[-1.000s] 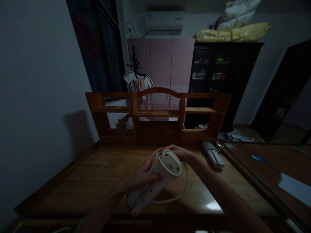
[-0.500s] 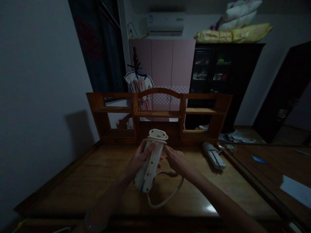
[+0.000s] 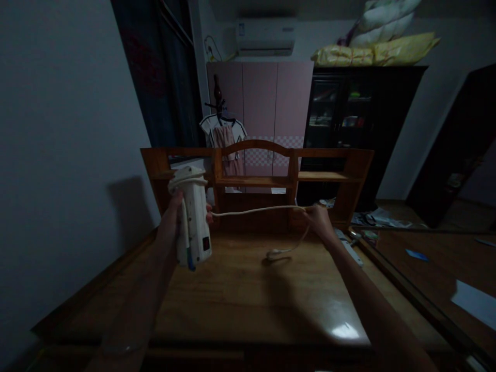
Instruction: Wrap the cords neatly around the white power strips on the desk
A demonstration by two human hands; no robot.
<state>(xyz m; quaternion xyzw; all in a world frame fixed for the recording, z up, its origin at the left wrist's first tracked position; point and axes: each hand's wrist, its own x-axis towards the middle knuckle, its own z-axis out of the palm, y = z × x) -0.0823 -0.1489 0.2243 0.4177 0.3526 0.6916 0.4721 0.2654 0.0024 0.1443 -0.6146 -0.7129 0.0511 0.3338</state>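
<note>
A white power strip (image 3: pixel 198 219) is raised above the left part of the desk, tilted nearly upright, with cord wound around its upper end. My left hand (image 3: pixel 172 217) is closed around it, and fingertips show on its far side. A dark red switch shows near its lower end. From the strip a white cord (image 3: pixel 256 210) runs taut to the right, into the closed fingers of my right hand (image 3: pixel 318 219). Past that hand the cord hangs down to its end, a plug (image 3: pixel 273 253) just over or on the desktop.
The wooden desk (image 3: pixel 232 305) has a low shelf unit (image 3: pixel 253 181) along its back. Another power strip (image 3: pixel 350 248) lies at the right, partly behind my right forearm. A second brown surface (image 3: pixel 434 279) with papers adjoins on the right; a wall (image 3: pixel 77 181) rises at the left.
My left hand has moved left and up with the power strip, which has turned. My right hand has moved right and up, drawing the cord straight between the hands.
</note>
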